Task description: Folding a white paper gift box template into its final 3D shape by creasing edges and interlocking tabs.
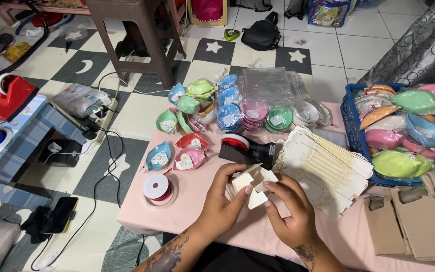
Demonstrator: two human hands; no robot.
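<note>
I see both hands over the pink table (pixel 177 211), folding a small cream card box (pixel 254 187). My left hand (pixel 223 201) pinches its near-left flap; my right hand (pixel 289 207) closes on its right side, fingertips probably tucked underneath. A black tape dispenser (pixel 247 149) sits just behind, flat cream cards (pixel 323 168) to the right.

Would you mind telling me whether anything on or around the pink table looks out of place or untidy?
Nothing looks spilled or damaged. Both the left hand and the right hand hold a small cream box. The stack of flat box blanks is fanned out unevenly, and a phone lies on the floor among loose cables.
</note>
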